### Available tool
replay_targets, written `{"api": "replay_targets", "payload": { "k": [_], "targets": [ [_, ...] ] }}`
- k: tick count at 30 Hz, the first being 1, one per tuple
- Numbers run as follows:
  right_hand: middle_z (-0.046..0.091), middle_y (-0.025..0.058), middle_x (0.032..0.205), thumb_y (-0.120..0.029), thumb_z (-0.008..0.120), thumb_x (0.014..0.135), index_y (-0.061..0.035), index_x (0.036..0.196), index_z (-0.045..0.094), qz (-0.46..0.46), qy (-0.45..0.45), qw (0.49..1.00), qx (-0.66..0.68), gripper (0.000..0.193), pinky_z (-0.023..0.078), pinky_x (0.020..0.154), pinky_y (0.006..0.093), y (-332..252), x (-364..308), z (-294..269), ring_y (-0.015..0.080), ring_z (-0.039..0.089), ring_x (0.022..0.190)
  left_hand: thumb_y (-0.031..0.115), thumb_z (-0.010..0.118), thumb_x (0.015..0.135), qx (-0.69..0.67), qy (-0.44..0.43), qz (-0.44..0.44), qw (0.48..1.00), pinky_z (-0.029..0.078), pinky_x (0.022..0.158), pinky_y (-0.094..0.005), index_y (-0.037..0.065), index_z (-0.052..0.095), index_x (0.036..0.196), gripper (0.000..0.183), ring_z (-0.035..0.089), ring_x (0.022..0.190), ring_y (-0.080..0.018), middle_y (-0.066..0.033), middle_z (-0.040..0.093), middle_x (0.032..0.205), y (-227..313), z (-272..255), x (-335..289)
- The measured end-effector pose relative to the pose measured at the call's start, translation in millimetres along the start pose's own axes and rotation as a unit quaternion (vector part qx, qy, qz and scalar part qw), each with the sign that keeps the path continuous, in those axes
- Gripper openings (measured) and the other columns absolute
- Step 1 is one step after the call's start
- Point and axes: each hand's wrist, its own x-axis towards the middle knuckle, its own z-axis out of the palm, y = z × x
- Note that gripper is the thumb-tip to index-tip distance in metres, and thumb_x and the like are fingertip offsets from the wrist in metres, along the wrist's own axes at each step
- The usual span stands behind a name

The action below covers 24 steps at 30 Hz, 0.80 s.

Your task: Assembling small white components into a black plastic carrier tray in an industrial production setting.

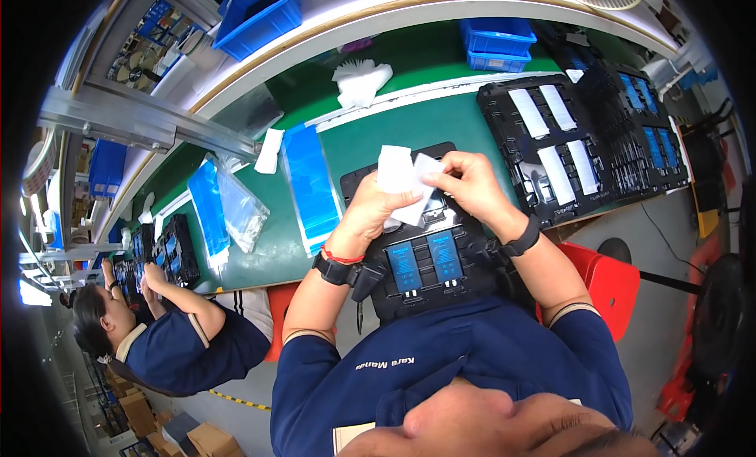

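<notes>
My left hand [365, 210] pinches a small stack of white slips [394, 167] between thumb and fingers. My right hand [477, 187] grips the corner of a white slip [426, 168] with thumb and forefinger, and this slip overlaps the stack. Below both hands, a black moulded tray [390, 306] rests at the table's near edge, against my body. Two flat blue battery-like packs [404, 268] lie side by side in its near half. My hands and the slips partly hide the tray's far half.
Blue film sheets [308, 177] and a clear plastic bag [242, 209] lie left on the green table [398, 118]. Black trays [504, 130] with white strips stand right, beside stacked trays. Crumpled white paper [362, 83] and blue bins [498, 39] sit behind. A co-worker [189, 343] works at left.
</notes>
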Motion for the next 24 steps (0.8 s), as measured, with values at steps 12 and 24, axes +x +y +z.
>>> {"api": "replay_targets", "payload": {
  "k": [12,24],
  "targets": [
    [0.062,0.0011,0.068,-0.003,0.072,0.076,-0.0012,0.071,0.060,0.072,-0.148,0.982,0.094,0.014,0.044,0.057,0.0201,25,-21,-38,0.0052,0.056,0.063,0.009,0.073,0.065,0.691,-0.242,0.156,0.663,0.046,0.073,-0.0399,0.010,0.064,0.099,0.036,0.058,0.085,-0.0320,-0.0129,0.059,0.086,21,-10,67],
    [0.055,-0.0019,0.060,-0.010,0.077,0.072,-0.0017,0.070,0.059,0.023,-0.115,0.990,-0.073,0.020,0.039,0.050,0.0232,23,-20,-27,0.0042,0.047,0.056,0.012,0.077,0.062,0.688,-0.344,0.134,0.625,0.045,0.074,-0.0393,0.004,0.060,0.094,0.037,0.057,0.088,-0.0334,-0.0139,0.057,0.089,38,-21,93]
  ]
}}
